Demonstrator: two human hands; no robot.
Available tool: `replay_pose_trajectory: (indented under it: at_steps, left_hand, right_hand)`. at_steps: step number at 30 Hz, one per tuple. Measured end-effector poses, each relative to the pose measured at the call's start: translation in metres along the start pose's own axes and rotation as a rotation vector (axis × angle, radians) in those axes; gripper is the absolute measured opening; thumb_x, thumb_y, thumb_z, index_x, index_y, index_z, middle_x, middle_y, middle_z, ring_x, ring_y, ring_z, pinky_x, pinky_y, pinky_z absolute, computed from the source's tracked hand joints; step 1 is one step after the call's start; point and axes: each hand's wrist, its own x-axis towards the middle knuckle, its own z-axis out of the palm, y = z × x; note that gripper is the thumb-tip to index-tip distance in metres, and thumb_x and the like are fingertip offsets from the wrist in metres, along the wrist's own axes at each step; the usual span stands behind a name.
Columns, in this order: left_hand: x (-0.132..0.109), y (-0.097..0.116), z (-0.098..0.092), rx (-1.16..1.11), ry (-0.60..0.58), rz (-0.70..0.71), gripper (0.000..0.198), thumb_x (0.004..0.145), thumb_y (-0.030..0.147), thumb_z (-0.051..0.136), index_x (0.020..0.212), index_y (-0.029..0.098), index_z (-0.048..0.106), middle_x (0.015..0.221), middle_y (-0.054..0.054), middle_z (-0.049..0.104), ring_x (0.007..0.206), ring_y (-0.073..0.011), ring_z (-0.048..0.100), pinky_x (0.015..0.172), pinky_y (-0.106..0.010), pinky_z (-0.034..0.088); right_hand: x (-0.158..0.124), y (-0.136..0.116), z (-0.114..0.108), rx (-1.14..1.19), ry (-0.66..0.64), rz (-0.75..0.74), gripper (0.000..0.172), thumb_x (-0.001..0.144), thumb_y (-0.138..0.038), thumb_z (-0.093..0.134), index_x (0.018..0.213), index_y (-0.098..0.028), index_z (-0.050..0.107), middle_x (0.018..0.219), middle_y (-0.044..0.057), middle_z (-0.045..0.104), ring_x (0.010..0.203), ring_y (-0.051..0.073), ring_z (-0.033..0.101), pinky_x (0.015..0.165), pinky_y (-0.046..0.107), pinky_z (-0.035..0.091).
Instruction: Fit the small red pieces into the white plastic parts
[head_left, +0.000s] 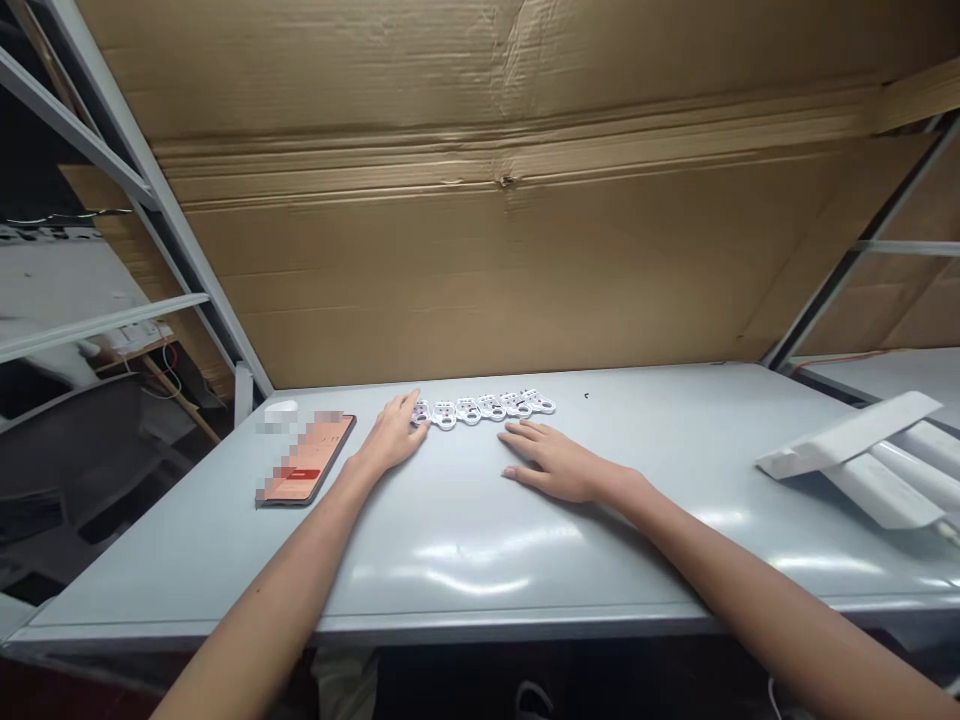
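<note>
A row of several small white round parts (484,407) lies across the far middle of a pale grey table (465,550). My left hand (391,435) rests on the table at the row's left end, its fingers stretched out and touching the first part. My right hand (553,462) lies flat on the table just in front of the row's right half, fingers spread and holding nothing.
A phone (309,458) with a lit orange screen lies left of my left hand. Beside it sits a small white object (281,409). Long white tubes and a strip (862,450) lie at the right edge. A cardboard wall (480,250) backs the table; metal shelving stands left.
</note>
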Motion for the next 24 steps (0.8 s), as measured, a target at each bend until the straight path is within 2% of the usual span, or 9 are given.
replay_pose_trajectory:
  at_steps: [3,6,10,13,15,17,19,21,24]
  left_hand:
    - [0.0,-0.002,0.0,-0.01,-0.022,0.017,0.057,0.093,0.037,0.043,0.143,0.01,0.039,0.142,-0.019,0.046,0.133,-0.0322,0.043,0.109,-0.044,0.037]
    - [-0.001,-0.003,-0.001,-0.017,-0.028,0.031,0.049,0.093,0.035,0.042,0.139,0.016,0.045,0.138,-0.015,0.048,0.127,-0.0298,0.05,0.105,-0.041,0.041]
    - [-0.001,-0.003,-0.006,0.028,-0.019,-0.068,0.05,0.092,0.039,0.048,0.137,0.02,0.046,0.123,-0.014,0.054,0.108,-0.0294,0.06,0.091,-0.04,0.05]
    - [-0.001,-0.001,-0.011,0.056,-0.007,-0.147,0.055,0.09,0.044,0.054,0.137,0.018,0.046,0.122,-0.015,0.054,0.111,-0.0321,0.059,0.09,-0.041,0.049]
    - [-0.002,0.006,-0.014,0.048,0.024,-0.152,0.057,0.089,0.045,0.056,0.137,0.015,0.046,0.122,-0.015,0.054,0.114,-0.0335,0.057,0.093,-0.042,0.048]
    - [-0.004,0.018,-0.016,0.012,0.074,-0.093,0.059,0.089,0.046,0.058,0.138,0.016,0.046,0.122,-0.015,0.054,0.113,-0.0328,0.057,0.094,-0.043,0.048]
    - [-0.009,0.035,-0.016,-0.068,0.114,0.033,0.061,0.086,0.047,0.063,0.138,0.018,0.046,0.123,-0.013,0.054,0.112,-0.0302,0.058,0.095,-0.042,0.048]
    - [-0.015,0.053,-0.011,-0.125,0.101,0.183,0.062,0.087,0.048,0.064,0.138,0.018,0.046,0.12,-0.012,0.057,0.113,-0.0301,0.056,0.096,-0.043,0.048]
    - [-0.023,0.075,0.0,-0.139,0.048,0.279,0.061,0.083,0.05,0.069,0.134,0.022,0.051,0.117,-0.01,0.06,0.112,-0.0294,0.057,0.095,-0.042,0.049]
  right_hand:
    - [0.0,0.0,0.0,0.014,0.006,-0.007,0.073,0.093,-0.069,0.03,0.147,-0.022,0.044,0.152,0.012,0.044,0.141,0.035,0.034,0.114,0.052,0.029]
    - [0.0,0.0,-0.001,0.0,-0.009,0.004,0.075,0.093,-0.069,0.029,0.147,-0.019,0.044,0.152,0.014,0.043,0.141,0.035,0.034,0.115,0.051,0.029]
    - [0.0,-0.001,-0.002,0.001,-0.011,0.003,0.075,0.093,-0.069,0.03,0.147,-0.019,0.044,0.152,0.014,0.043,0.141,0.035,0.035,0.114,0.051,0.029]
    - [0.0,-0.001,-0.002,0.002,-0.004,0.004,0.073,0.093,-0.069,0.031,0.147,-0.022,0.044,0.152,0.013,0.043,0.141,0.035,0.035,0.114,0.052,0.03]
    - [-0.001,-0.002,-0.003,-0.002,-0.009,0.005,0.074,0.093,-0.069,0.03,0.147,-0.02,0.045,0.151,0.014,0.044,0.141,0.035,0.035,0.114,0.051,0.03]
    - [-0.001,-0.003,-0.005,-0.005,-0.01,0.003,0.074,0.093,-0.068,0.031,0.145,-0.017,0.046,0.149,0.015,0.045,0.139,0.036,0.037,0.113,0.05,0.031]
    - [-0.001,-0.004,-0.006,-0.005,0.0,-0.003,0.071,0.093,-0.066,0.035,0.143,-0.016,0.049,0.147,0.016,0.048,0.136,0.036,0.041,0.111,0.049,0.034]
    - [0.0,-0.005,-0.007,0.003,0.032,-0.01,0.064,0.094,-0.062,0.04,0.138,-0.017,0.054,0.142,0.016,0.053,0.13,0.035,0.048,0.108,0.048,0.038]
    - [0.002,-0.004,-0.005,0.053,0.133,-0.013,0.047,0.098,-0.051,0.04,0.125,-0.019,0.062,0.129,0.015,0.062,0.119,0.032,0.056,0.101,0.048,0.044]
